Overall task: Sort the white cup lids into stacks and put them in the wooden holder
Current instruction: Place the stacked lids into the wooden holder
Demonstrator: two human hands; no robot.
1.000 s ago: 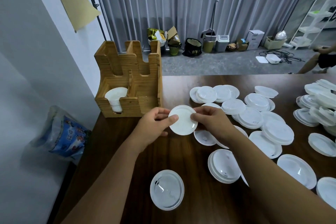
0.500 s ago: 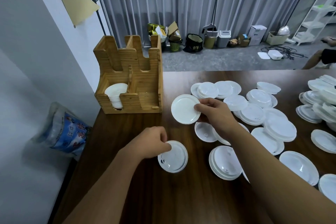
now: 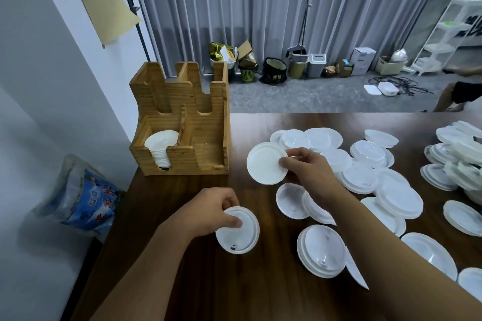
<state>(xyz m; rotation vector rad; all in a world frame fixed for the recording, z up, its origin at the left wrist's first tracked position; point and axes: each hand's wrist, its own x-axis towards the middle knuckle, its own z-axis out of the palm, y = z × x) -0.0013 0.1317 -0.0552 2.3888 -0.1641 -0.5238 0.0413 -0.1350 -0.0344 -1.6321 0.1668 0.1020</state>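
dark bench (image 3: 260, 294) before grey curtains (image 3: 260, 8) | wooden holder (image 3: 182, 138): lid stack (image 3: 161, 148) in left slot | right of holder, right hand (image 3: 307, 169) pinches lid (image 3: 266, 163) | left hand (image 3: 214, 212) grips lid on bench (image 3: 238, 234)

Dim, even indoor light; soft shadows; wide-angle edge distortion.

The wooden holder (image 3: 180, 135) stands at my table's (image 3: 182, 281) far left corner, a lid stack (image 3: 161, 148) in its front left compartment; loose lids (image 3: 365, 177) spread rightward.
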